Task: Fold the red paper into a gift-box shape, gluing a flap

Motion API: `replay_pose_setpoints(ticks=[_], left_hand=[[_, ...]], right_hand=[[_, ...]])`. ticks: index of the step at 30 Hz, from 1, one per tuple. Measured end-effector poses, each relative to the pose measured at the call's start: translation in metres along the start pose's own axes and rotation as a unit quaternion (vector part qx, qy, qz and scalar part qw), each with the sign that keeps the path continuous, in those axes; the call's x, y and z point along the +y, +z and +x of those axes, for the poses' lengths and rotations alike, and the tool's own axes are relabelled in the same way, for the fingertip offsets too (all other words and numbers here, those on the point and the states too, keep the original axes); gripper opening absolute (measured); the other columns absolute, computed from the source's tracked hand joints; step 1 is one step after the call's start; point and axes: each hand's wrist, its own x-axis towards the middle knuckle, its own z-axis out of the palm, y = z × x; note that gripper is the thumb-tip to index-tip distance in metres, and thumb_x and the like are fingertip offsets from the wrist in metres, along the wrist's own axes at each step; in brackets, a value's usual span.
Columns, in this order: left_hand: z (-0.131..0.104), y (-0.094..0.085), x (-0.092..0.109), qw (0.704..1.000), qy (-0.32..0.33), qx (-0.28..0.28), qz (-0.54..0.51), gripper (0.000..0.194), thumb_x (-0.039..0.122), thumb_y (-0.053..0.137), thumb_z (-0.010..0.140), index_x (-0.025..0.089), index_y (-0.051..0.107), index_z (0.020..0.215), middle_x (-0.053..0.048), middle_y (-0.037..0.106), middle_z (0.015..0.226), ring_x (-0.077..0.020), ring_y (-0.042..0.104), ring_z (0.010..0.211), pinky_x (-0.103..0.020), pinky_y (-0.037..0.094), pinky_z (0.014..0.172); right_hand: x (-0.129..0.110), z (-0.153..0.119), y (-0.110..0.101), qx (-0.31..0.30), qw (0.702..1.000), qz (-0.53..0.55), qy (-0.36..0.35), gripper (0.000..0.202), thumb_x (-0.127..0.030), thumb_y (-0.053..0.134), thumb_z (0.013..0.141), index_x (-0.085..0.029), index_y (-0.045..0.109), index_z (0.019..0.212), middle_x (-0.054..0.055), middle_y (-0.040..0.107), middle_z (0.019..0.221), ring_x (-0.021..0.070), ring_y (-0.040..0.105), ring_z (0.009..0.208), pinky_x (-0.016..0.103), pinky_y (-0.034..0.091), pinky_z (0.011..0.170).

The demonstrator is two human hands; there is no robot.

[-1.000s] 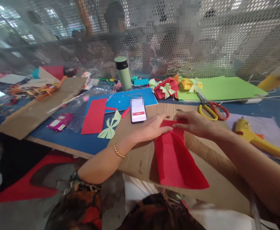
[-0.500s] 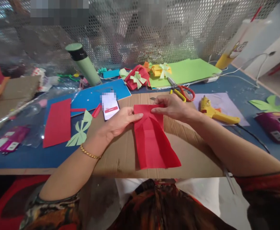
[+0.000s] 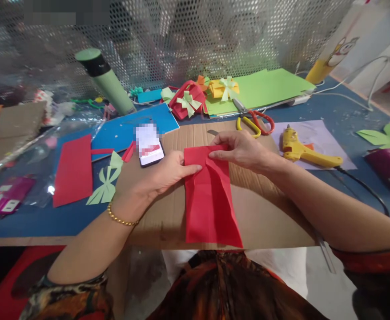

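The left hand point(image 3: 168, 174) grasps the left edge of a red paper sheet point(image 3: 201, 213), thumb lying flat on top and the other fingers curled mostly out of sight behind the edge. The right hand point(image 3: 239, 149) pinches the same sheet near its upper right corner, thumb on the face and fingers at the far edge. The sheet runs between the two hands and down toward the person, creased lengthwise and raised on its right side, over brown cardboard point(image 3: 264, 218). Just beyond the left hand lies a lit phone point(image 3: 152, 156); farther to that hand's left are pale green cut paper point(image 3: 105, 184) and a flat red piece point(image 3: 74, 171). Directly beyond the right hand rest scissors point(image 3: 256, 122) with one yellow and one red handle loop. To the right of the right hand, a yellow glue gun point(image 3: 306, 152) lies on a pale purple sheet point(image 3: 335, 146). Well beyond both hands sit a red paper bundle point(image 3: 196, 91) and a yellow one point(image 3: 216, 90), each bearing a pale green bow.
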Motion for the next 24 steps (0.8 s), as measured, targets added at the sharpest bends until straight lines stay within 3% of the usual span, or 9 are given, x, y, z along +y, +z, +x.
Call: replay_pose_setpoints(ticks=[11, 17, 24], left_hand=[[-0.004, 0.007, 0.007, 1.0, -0.013, -0.003, -0.01, 0.005, 0.011, 0.073, 0.079, 0.013, 0.07, 0.082, -0.003, 0.072, 0.076, -0.0136, 0.067, 0.066, -0.028, 0.055, 0.067], [-0.006, 0.01, 0.012, 0.999, -0.037, 0.008, -0.016, 0.011, 0.005, 0.073, 0.078, 0.014, 0.067, 0.077, 0.0, 0.069, 0.069, -0.0104, 0.061, 0.057, -0.025, 0.051, 0.061], [-0.005, 0.007, 0.009, 0.999, -0.037, -0.014, -0.027, 0.006, 0.007, 0.071, 0.08, 0.012, 0.068, 0.079, -0.003, 0.072, 0.077, -0.0112, 0.066, 0.064, -0.023, 0.051, 0.062]], right_hand=[[0.001, -0.005, 0.002, -0.008, 1.0, -0.001, 0.007, 0.032, -0.05, 0.078, 0.076, -0.022, 0.071, 0.09, 0.005, 0.075, 0.083, 0.021, 0.064, 0.073, 0.032, 0.05, 0.061], [-0.009, -0.007, 0.002, -0.021, 0.998, -0.065, -0.003, 0.033, -0.043, 0.077, 0.075, -0.022, 0.075, 0.1, 0.007, 0.079, 0.096, 0.0257, 0.073, 0.084, 0.037, 0.058, 0.072], [-0.007, -0.005, 0.003, -0.046, 0.997, -0.059, -0.001, 0.032, -0.041, 0.078, 0.076, -0.025, 0.075, 0.104, 0.006, 0.082, 0.102, 0.0264, 0.075, 0.089, 0.039, 0.062, 0.082]])
